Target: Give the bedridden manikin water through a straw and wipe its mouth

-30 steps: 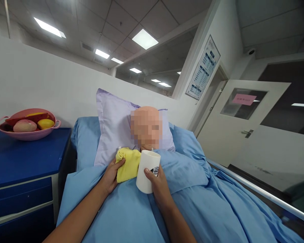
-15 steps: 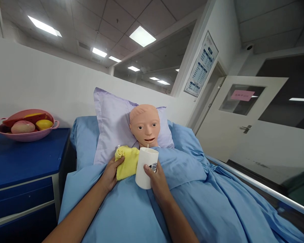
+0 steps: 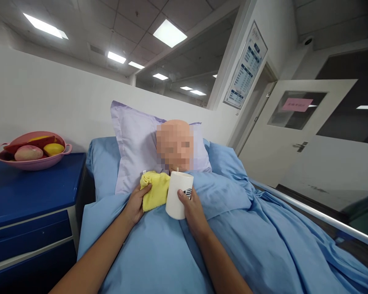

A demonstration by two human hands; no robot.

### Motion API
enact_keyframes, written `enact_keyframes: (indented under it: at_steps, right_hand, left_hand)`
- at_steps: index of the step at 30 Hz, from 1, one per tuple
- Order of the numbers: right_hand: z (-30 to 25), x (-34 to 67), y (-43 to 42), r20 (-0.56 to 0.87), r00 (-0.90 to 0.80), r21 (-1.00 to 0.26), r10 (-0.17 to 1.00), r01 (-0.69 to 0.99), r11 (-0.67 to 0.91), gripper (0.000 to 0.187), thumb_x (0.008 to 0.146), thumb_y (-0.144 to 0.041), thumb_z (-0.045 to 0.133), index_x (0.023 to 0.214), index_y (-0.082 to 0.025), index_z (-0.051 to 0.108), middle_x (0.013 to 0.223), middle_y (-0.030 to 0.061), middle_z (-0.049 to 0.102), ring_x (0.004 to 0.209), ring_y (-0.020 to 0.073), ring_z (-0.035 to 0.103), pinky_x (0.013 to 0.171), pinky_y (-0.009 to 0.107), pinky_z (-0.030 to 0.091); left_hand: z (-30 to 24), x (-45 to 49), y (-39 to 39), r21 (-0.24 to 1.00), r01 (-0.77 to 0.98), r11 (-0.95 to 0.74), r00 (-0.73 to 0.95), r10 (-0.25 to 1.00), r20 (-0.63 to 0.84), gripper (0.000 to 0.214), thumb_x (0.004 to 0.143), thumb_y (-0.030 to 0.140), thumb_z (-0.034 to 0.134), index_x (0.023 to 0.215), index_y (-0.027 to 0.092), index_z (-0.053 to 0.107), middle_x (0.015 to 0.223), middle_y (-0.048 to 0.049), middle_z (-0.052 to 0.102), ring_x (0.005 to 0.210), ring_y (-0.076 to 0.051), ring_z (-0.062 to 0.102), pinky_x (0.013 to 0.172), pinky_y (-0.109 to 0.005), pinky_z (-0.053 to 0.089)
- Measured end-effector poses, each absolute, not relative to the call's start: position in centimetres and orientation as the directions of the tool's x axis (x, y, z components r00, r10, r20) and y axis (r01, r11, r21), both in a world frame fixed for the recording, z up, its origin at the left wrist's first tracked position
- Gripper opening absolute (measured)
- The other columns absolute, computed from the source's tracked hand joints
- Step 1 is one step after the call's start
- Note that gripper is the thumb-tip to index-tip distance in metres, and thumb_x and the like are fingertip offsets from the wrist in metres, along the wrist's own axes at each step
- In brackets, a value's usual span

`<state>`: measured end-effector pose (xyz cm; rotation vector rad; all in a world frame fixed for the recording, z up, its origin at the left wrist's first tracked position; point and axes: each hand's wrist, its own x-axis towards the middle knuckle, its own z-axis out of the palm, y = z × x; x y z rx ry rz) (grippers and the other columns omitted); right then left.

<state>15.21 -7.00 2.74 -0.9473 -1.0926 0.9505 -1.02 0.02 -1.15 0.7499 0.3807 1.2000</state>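
Note:
A folded yellow towel is gripped at its left edge by my left hand, thumb on top. My right hand is wrapped round a white mug with a dark striped print. The tip of a pale straw shows above the mug's rim. Towel and mug are side by side over the blue quilt. Just beyond them, the manikin head lies on a lilac pillow; its features are blurred out. The mug's inside is hidden.
On the left, a blue bedside cabinet carries a pink basket of fruit. A metal bed rail runs along the right side. Behind the bed is a white wall; a door is at the right.
The whole view has shifted slightly, so the bed and hands appear a little higher. Both hands keep their hold, and the mug stays close below the manikin head.

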Motion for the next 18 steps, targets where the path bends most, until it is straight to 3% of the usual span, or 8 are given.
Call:
enact_keyframes:
  at_steps: [18]
  right_hand:
    - [2.81, 14.77, -7.01, 0.305, 0.254, -0.928, 0.918, -0.14, 0.347, 0.045, 0.074, -0.048, 0.073, 0.11, -0.024, 0.058, 0.092, 0.0014, 0.068, 0.08, 0.0193, 0.064, 0.068, 0.03, 0.053]
  left_hand:
    - [-1.16, -0.99, -0.07, 0.697, -0.7, 0.157, 0.324, 0.939, 0.115, 0.047, 0.081, 0.027, 0.069, 0.125, 0.018, 0.055, 0.119, -0.013, 0.067, 0.103, -0.027, 0.067, 0.092, -0.038, 0.055]
